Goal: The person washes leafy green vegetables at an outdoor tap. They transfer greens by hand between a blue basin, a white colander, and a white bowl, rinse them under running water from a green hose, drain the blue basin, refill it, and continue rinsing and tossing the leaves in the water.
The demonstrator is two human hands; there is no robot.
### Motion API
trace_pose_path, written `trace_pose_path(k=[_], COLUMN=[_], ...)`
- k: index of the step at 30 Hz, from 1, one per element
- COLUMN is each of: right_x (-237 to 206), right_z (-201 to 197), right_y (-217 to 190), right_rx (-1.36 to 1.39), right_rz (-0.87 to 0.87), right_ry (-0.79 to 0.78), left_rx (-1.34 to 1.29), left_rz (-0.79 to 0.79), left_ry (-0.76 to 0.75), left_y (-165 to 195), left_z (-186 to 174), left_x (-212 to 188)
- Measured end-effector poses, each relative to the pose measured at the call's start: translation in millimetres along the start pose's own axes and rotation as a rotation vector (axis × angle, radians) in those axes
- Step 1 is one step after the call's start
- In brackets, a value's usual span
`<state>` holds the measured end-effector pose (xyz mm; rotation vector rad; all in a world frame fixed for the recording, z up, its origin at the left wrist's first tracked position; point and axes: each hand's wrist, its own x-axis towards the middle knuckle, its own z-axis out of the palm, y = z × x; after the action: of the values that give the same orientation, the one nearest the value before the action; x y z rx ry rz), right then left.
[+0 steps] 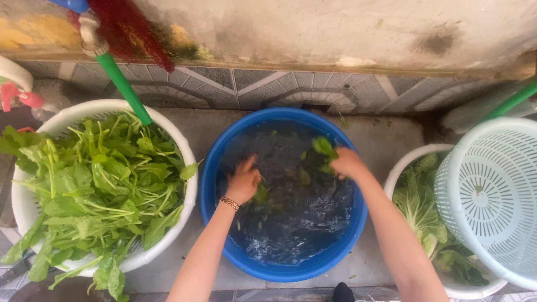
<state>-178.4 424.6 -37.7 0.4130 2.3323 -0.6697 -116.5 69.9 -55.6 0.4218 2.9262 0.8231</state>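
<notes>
Where greens [323, 146] float, the blue basin [282, 271] holds water.

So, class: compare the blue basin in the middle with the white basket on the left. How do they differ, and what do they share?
The blue basin holds dark water with only a few floating leaves; the white basket is heaped with leafy greens. Both hands, left hand and right hand, are in the blue basin; none touches the white basket. A green hose reaches over the white basket, not the blue basin. Both are round and sit on the floor.

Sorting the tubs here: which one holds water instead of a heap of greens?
The blue basin in the middle, where both hands are; the white basket on the left holds piled greens.
</notes>
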Motion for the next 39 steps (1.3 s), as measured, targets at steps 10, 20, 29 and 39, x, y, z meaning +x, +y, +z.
trace_pose_path(k=[10,20,29,39], right_x=[-35.1,-184.7,-251.9,-54.8], right_z=[98.4,4.1,145.9,41.6], right_y=[-2.1,-199.6,-417.0,-220.8], right_rx=[0.923,0.675,0.163,-0.094], right_rz=[-0.072,-0.793,-1.198,-0.955], right_ry=[-0.729,-0.29,0.203,0.224], left_rx=[-1.013,-0.118,0.412,-0.206], left_rz=[-0.589,-0.159,-0.555,-0.131], left_ry=[-0.604,0.436,0.646,0.256], left_y=[29.3,77.1,-46.2,41.2], left_z=[36.1,-273.4,-345.5,-208.3], left_x=[-44.0,-96.2,-143.5,-57.1])
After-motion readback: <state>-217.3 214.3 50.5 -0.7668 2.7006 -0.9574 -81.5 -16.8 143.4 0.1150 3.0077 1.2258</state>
